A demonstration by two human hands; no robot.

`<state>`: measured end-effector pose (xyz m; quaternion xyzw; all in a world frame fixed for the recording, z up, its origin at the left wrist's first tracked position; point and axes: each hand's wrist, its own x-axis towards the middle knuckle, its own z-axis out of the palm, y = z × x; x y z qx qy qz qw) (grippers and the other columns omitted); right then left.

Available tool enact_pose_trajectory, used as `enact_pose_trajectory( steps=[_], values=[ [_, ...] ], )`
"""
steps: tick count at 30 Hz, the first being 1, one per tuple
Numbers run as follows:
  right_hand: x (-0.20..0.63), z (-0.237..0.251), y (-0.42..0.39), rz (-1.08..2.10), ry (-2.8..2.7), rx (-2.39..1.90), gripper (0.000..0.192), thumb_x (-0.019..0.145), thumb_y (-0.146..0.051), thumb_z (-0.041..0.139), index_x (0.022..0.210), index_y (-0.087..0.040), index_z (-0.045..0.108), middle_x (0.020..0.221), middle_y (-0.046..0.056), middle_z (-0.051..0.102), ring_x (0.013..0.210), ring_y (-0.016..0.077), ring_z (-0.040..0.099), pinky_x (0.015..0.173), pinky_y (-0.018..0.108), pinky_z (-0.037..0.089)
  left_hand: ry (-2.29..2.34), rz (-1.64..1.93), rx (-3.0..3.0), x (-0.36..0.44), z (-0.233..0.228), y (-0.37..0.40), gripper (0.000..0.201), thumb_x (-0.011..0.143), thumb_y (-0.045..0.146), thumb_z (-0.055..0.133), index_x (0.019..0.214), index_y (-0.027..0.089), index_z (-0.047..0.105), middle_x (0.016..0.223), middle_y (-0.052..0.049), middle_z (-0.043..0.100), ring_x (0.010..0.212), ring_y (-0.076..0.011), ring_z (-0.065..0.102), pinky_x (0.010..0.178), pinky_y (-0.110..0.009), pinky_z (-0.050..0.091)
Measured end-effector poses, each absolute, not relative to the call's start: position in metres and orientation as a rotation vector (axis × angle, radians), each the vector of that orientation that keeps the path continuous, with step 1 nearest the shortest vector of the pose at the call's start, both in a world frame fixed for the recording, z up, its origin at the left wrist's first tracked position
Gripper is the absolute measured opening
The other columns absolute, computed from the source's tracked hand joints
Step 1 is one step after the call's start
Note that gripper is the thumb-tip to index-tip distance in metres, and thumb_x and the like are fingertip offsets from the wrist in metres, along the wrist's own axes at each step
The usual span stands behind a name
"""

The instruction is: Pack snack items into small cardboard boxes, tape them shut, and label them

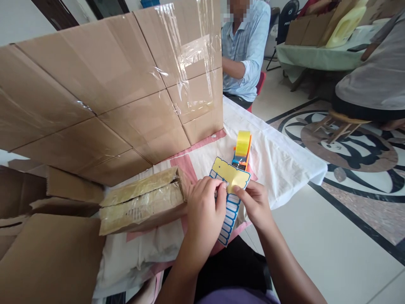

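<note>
Head view shows both hands meeting over a sticker sheet (230, 185), blue-edged with a yellow top panel and rows of small blue-framed labels below; the sheet hangs just in front of the taped carton (142, 204) and just short of the tape dispenser (242, 151) on the white table cover (284, 160). The left hand (204, 207) is curled nearly closed, its fingertips pinching the sheet's left edge; the right hand (255, 202) is likewise closed to a pinch, thumb and forefinger gripping a pale yellow piece at the sheet's middle.

In my judgement the peel goes best if the left hand keeps the sheet taut and flat while the right draws the piece back low and slowly, from one corner, so it neither tears nor curls onto itself; a grip close to the lifting edge gives more control.

Whether the pinched piece is a sticker lifting off or a bit of tape I cannot tell; the print on the labels is too small to read; the lower end of the sheet is partly covered by the left hand; the carton's far side is hidden behind the tall cardboard screen (110, 84); a seated person in a light blue shirt (245, 46) beyond the screen is cut off at the waist.
</note>
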<state>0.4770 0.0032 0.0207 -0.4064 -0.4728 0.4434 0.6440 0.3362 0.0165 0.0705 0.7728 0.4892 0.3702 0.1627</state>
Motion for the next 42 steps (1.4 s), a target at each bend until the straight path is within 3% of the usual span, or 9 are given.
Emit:
enact_pose_trajectory(
  steps=[10,16,19,23,26,28,30,34,42],
  values=[
    [0.487,0.011,0.018,1.021,-0.933,-1.164,0.024,0.087,-0.042,0.062,0.085,-0.02,0.071,0.075,0.002,0.068,0.067,0.0196,0.06,0.059,0.029,0.047,1.409,1.212,1.686,0.331,0.067,0.019,0.023,0.103,0.037,0.044,0.093,0.021,0.057,0.08,0.0,0.063,0.073,-0.0138,0.06,0.067,-0.026,0.046],
    [0.496,0.032,0.093,0.807,-1.367,-1.551,0.021,0.088,-0.03,0.049,0.075,-0.017,0.059,0.073,0.004,0.062,0.07,0.0197,0.056,0.061,0.029,0.041,1.214,1.276,1.498,0.329,0.059,0.009,0.021,0.103,0.037,0.046,0.093,0.021,0.056,0.07,0.002,0.065,0.059,-0.0103,0.058,0.06,-0.023,0.048],
    [0.491,0.047,0.145,0.55,-1.652,-1.868,0.018,0.09,-0.024,0.05,0.092,-0.012,0.064,0.089,0.013,0.069,0.083,0.0259,0.063,0.071,0.033,0.045,1.211,1.27,1.547,0.327,0.05,0.003,0.02,0.103,0.033,0.046,0.093,0.02,0.057,0.078,0.0,0.071,0.064,-0.0108,0.064,0.065,-0.024,0.052],
    [0.478,0.063,0.168,0.36,-1.675,-1.974,0.037,0.089,-0.017,0.053,0.124,-0.005,0.055,0.119,0.025,0.064,0.108,0.0344,0.06,0.084,0.04,0.046,1.254,1.222,1.651,0.325,0.04,-0.005,0.019,0.103,0.026,0.044,0.092,0.02,0.058,0.083,-0.001,0.074,0.067,-0.0102,0.068,0.064,-0.022,0.052],
    [0.474,0.063,0.133,0.272,-1.69,-1.825,0.026,0.091,-0.024,0.056,0.113,-0.011,0.06,0.118,0.019,0.066,0.111,0.0325,0.057,0.084,0.038,0.046,1.31,1.263,1.773,0.319,0.031,-0.015,0.016,0.101,0.02,0.045,0.095,0.02,0.06,0.086,-0.001,0.075,0.07,-0.0114,0.071,0.067,-0.022,0.055],
    [0.474,0.057,0.091,0.538,-1.69,-1.611,0.021,0.096,-0.031,0.051,0.085,-0.017,0.062,0.088,0.008,0.068,0.083,0.0223,0.061,0.073,0.032,0.044,1.369,1.286,1.887,0.313,0.022,-0.023,0.016,0.099,0.015,0.046,0.098,0.021,0.061,0.087,-0.002,0.076,0.075,-0.0131,0.073,0.07,-0.024,0.056],
    [0.473,0.046,0.048,1.009,-1.666,-1.443,0.04,0.098,-0.039,0.047,0.063,-0.02,0.051,0.061,0.001,0.056,0.06,0.0159,0.052,0.059,0.029,0.037,1.422,1.297,2.0,0.307,0.012,-0.03,0.018,0.097,0.011,0.048,0.102,0.021,0.062,0.089,-0.002,0.075,0.078,-0.014,0.073,0.073,-0.024,0.057],
    [0.461,0.022,-0.012,1.498,-1.385,-1.292,0.035,0.095,-0.037,0.052,0.065,-0.018,0.052,0.06,-0.002,0.051,0.058,0.0127,0.047,0.055,0.026,0.033,1.426,1.332,2.199,0.299,-0.002,-0.035,0.021,0.095,0.007,0.05,0.106,0.02,0.062,0.088,-0.003,0.074,0.077,-0.0146,0.073,0.073,-0.023,0.058],
    [0.448,0.012,-0.024,1.444,-1.431,-1.305,0.02,0.093,-0.022,0.05,0.073,-0.019,0.051,0.065,-0.003,0.049,0.062,0.0124,0.048,0.057,0.025,0.033,1.36,1.193,2.176,0.291,-0.017,-0.046,0.025,0.097,0.01,0.048,0.114,0.022,0.06,0.096,-0.006,0.075,0.087,-0.0175,0.074,0.077,-0.027,0.059]
  ],
)
